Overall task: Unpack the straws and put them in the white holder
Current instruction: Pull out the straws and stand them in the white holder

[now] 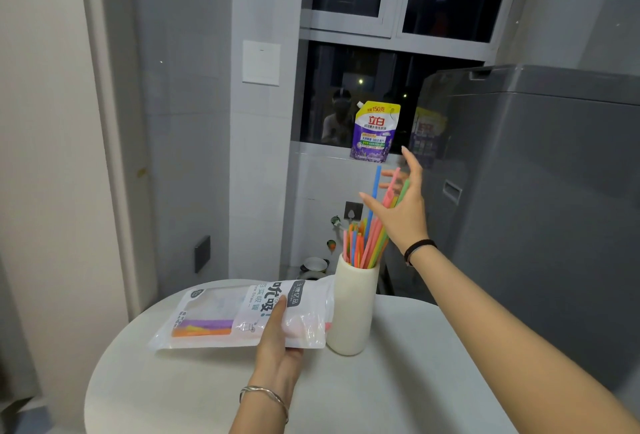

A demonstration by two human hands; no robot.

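A white holder (351, 309) stands upright on the round white table (207, 395), with several coloured straws (363, 243) sticking out of its top. My right hand (403, 205) hovers above the holder with fingers spread, palm against the upper ends of a few taller straws; no finger closes on them. My left hand (278, 333) grips the right end of the straw bag (242, 316), a clear and white plastic pack held just above the table left of the holder. Purple and orange straws remain inside the bag at its left end.
A grey washing machine (540, 198) stands close on the right behind the table. A purple detergent pouch (375, 132) sits on the window sill. A small bowl (313, 265) lies on the floor behind the table. A wall rises at the left.
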